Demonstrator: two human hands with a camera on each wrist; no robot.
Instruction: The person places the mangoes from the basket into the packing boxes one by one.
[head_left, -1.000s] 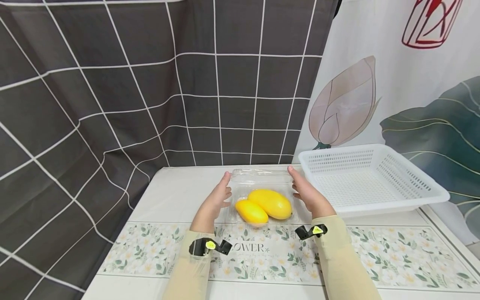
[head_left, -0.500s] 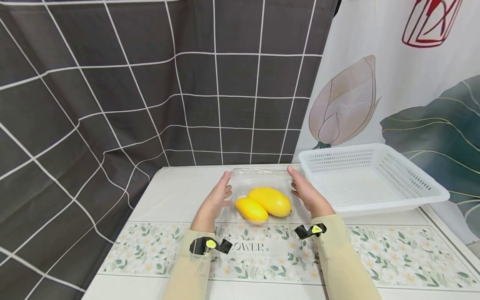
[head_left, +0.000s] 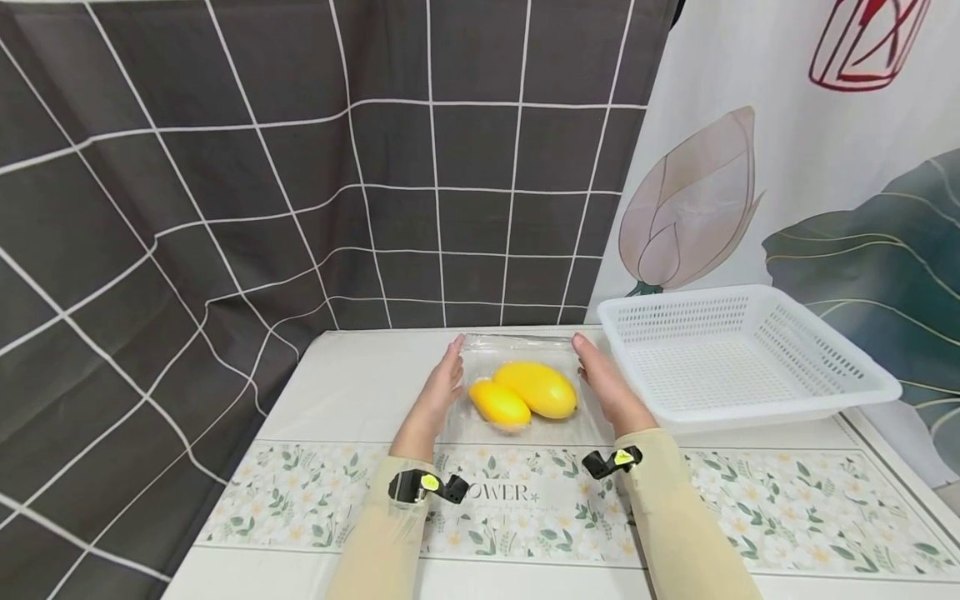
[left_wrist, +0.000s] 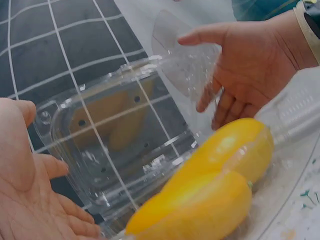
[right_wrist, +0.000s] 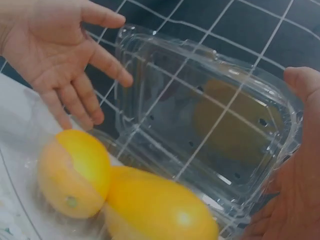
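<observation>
Two yellow mangoes, a larger one (head_left: 536,389) and a smaller one (head_left: 498,403), lie side by side in a clear plastic clamshell box (head_left: 517,342). Its lid (right_wrist: 200,120) stands raised at the back, as both wrist views show. My left hand (head_left: 437,396) is at the box's left side, palm inward, fingers extended. On the opposite side my right hand (head_left: 609,387) faces it, thumb up by the lid's corner. In the left wrist view, the right hand's fingers are spread. The fingertips' contact with the plastic is hard to make out.
A white perforated plastic basket (head_left: 720,367) stands at the back right, close to my right hand. The white table (head_left: 360,375) carries a floral printed band (head_left: 315,500). A dark grid-patterned curtain (head_left: 480,233) hangs behind it.
The mangoes and the box's front have shifted up in the head view, away from the floral band. My hands have come slightly closer together around the box.
</observation>
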